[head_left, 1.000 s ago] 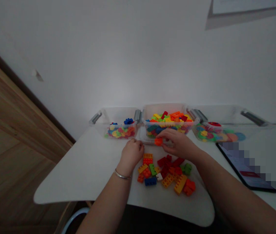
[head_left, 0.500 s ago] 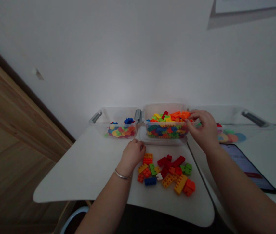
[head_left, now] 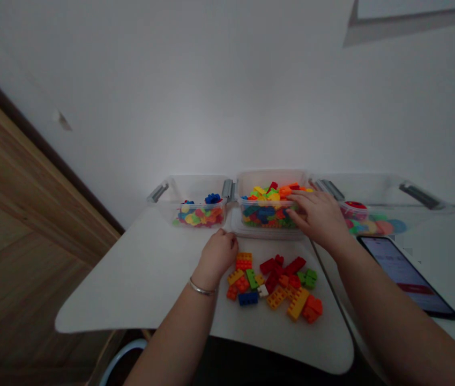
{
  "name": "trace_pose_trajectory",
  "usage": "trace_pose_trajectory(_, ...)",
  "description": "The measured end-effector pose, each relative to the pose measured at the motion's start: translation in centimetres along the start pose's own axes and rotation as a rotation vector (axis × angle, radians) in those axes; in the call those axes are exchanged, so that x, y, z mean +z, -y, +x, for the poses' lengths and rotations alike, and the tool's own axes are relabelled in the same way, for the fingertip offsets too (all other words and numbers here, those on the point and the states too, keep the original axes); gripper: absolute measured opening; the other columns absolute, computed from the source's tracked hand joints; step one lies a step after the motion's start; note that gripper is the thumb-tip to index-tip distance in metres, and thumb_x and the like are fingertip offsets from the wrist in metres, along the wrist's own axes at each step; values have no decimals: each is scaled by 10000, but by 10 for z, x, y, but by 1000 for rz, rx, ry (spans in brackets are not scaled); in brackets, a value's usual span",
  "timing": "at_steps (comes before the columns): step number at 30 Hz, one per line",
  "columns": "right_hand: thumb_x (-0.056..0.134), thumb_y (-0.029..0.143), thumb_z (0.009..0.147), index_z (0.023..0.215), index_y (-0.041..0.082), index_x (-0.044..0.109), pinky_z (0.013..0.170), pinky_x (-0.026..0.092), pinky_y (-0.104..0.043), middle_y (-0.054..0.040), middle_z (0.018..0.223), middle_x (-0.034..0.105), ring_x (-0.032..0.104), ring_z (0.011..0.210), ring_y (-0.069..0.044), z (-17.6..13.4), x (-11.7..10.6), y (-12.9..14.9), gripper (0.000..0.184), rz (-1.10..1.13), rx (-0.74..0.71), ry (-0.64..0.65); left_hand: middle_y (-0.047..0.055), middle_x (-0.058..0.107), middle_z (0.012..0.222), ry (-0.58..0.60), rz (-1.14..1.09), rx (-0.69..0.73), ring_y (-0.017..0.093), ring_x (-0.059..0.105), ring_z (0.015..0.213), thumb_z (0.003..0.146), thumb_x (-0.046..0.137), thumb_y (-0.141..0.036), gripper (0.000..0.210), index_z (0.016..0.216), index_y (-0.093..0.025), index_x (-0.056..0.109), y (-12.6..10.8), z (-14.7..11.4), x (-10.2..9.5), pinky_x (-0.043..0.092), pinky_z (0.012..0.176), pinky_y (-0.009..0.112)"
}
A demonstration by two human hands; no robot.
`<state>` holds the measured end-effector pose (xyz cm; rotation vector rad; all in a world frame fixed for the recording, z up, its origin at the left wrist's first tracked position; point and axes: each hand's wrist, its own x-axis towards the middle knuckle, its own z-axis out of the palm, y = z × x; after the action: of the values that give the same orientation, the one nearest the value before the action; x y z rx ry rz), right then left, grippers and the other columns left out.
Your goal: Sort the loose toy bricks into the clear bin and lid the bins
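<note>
Bricks (head_left: 272, 281) lie at six o'clock from the middle box (head_left: 267, 177) – right hand (head_left: 321, 217), at its three o'clock, has thumb and fingers apart, nothing seen between – left hand (head_left: 217, 256), at the bricks' ten o'clock, is curled, can't tell around what

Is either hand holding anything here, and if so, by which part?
For the right hand, at the middle box's right side, it cannot be told; no held piece shows. The left hand is curled beside the bricks, nothing visible in it.
</note>
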<state>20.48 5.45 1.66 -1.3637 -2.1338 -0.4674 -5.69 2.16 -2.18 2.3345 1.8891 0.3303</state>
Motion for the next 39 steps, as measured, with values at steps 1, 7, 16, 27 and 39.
trace_pose_trajectory(1, 497, 372, 904, 1217, 158, 635, 1042, 342, -510, -132, 1265, 648, 562, 1151, -310, 0, -1, 0, 403, -3, -7, 11, 112, 664, 919, 10, -22, 7, 191, 618, 853, 899, 419, -198, 300, 923, -141, 713, 0, 0, 0, 479, 821, 294)
trace_pose_trajectory(7, 509, 334, 889, 1184, 175, 650, 1019, 389, -506, -119, 1262, 647, 564, 1164, -304, 0, -6, 0, 363, 71, -4, -22, 109, 689, 931, 34, -158, 12, 192, 614, 923, 859, 442, -134, 298, 947, -132, 727, 1, 3, -1, 473, 891, 282)
trace_pose_trajectory(16, 490, 257, 909, 1028, 216, 704, 917, 487, -364, -76, 1072, 711, 634, 1026, -216, -1, -17, 28, 248, 352, -138, 68, 126, 681, 1079, -23, -473, -53, 199, 630, 1048, 888, 409, -140, 334, 1124, -104, 643, 1, 6, 3, 473, 969, 318)
trace_pose_trajectory(27, 507, 278, 898, 1137, 270, 691, 810, 507, -340, -57, 1141, 684, 651, 986, -228, -10, 13, 49, 302, 329, -206, 591, 75, 726, 962, 133, -840, -47, 163, 696, 902, 963, 332, -240, 435, 1378, -151, 427, 0, 8, 18, 552, 816, 292)
trace_pose_trajectory(39, 502, 225, 896, 1067, 257, 721, 826, 482, -318, -46, 1135, 674, 626, 998, -213, -13, 23, 56, 279, 357, -283, 602, 113, 724, 1074, 9, -316, 16, 200, 654, 1016, 876, 389, -134, 350, 1030, -136, 704, 2, 6, 3, 472, 953, 300)
